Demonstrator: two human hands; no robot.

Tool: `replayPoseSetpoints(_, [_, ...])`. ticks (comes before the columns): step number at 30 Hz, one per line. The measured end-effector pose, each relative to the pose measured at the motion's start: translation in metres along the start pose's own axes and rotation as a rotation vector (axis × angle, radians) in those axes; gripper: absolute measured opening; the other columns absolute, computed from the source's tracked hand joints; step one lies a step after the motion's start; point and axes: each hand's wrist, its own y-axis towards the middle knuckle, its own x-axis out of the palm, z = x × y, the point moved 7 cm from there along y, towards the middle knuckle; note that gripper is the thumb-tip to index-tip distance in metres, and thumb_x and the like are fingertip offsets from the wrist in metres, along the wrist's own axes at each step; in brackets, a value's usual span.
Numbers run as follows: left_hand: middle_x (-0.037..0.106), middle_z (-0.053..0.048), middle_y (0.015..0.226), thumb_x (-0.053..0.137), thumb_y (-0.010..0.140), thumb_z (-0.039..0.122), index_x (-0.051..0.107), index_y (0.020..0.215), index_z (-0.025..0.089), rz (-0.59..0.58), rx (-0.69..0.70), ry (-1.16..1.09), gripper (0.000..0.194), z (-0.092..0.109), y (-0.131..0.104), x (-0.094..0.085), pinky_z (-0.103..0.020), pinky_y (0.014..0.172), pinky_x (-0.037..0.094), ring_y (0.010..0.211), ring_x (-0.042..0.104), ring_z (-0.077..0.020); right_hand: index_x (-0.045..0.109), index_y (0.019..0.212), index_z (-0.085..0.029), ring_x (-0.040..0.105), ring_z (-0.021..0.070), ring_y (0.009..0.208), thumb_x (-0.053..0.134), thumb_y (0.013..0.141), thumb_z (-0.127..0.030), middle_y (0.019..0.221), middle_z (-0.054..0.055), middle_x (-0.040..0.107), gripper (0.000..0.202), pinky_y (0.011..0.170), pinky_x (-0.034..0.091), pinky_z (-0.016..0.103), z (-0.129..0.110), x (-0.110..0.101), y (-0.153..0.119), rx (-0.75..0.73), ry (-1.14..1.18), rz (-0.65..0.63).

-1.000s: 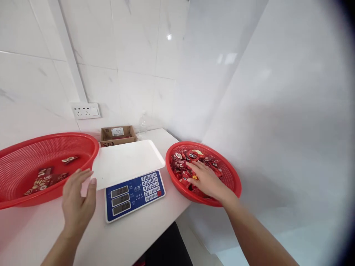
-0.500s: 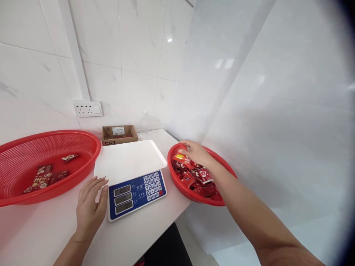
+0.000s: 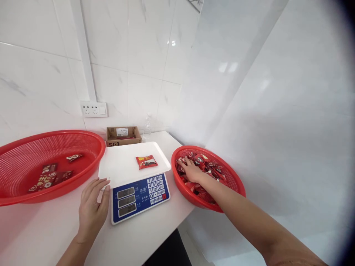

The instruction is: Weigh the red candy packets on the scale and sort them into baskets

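Observation:
My right hand (image 3: 191, 170) reaches into the red basket (image 3: 238, 184) on the right, its fingers spread over a heap of small red snack packets (image 3: 203, 159). Its fingertips are partly sunk among the wrappers, and I see no packet gripped. One red and yellow snack packet (image 3: 146, 162) lies flat on the white pan of the digital scale (image 3: 144, 194). At the scale's left edge, my left hand (image 3: 93, 205) is open with the thumb apart, holding nothing. The digits on the scale's display are too faint to read surely.
A larger red basket (image 3: 91, 151) stands at the left with several packets on its bottom. Behind the scale are a cardboard box (image 3: 124, 136) and a clear plastic bottle (image 3: 148, 125). A wall socket (image 3: 94, 109) is above, and a pale wall rises close on the right.
A red and yellow packet, earlier in my right hand above the right basket, now lies on the scale pan. My right hand is back among the packets. My left hand has stayed by the scale.

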Motion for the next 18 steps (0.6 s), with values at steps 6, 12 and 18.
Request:
replayPoseSetpoints(6, [0.065,-0.01,0.099,0.046,0.086,0.033,0.06,0.096,0.019,0.012,0.004,-0.001,0.022,-0.002,0.001,-0.002,-0.043,0.091,0.043,0.104,0.056,-0.025,0.056,0.117,-0.022,0.058,0.0239,0.104,0.05,0.078,-0.009,0.114,0.01,0.062,0.042,0.089,0.041,0.034,0.018,-0.02,0.006,-0.028,0.089,0.204])
replayPoseSetpoints(12, [0.064,-0.01,0.099,0.046,0.086,0.035,0.061,0.095,0.019,0.008,-0.009,0.003,0.024,-0.004,0.0,-0.002,-0.043,0.089,0.044,0.103,0.056,-0.0253,0.056,0.109,-0.02,0.062,0.0158,0.079,0.051,0.076,-0.015,0.106,0.006,0.065,0.033,0.06,0.052,0.025,0.049,-0.05,0.005,0.093,0.628,0.319])
replayPoseSetpoints(18, [0.065,-0.009,0.098,0.047,0.086,0.032,0.061,0.095,0.019,0.022,-0.011,-0.005,0.021,-0.002,0.0,-0.004,-0.042,0.089,0.044,0.102,0.056,-0.0246,0.058,0.099,-0.021,0.06,0.014,0.07,0.059,0.071,-0.021,0.095,0.004,0.064,0.028,0.051,0.051,0.023,0.037,-0.054,0.003,0.092,0.927,0.341])
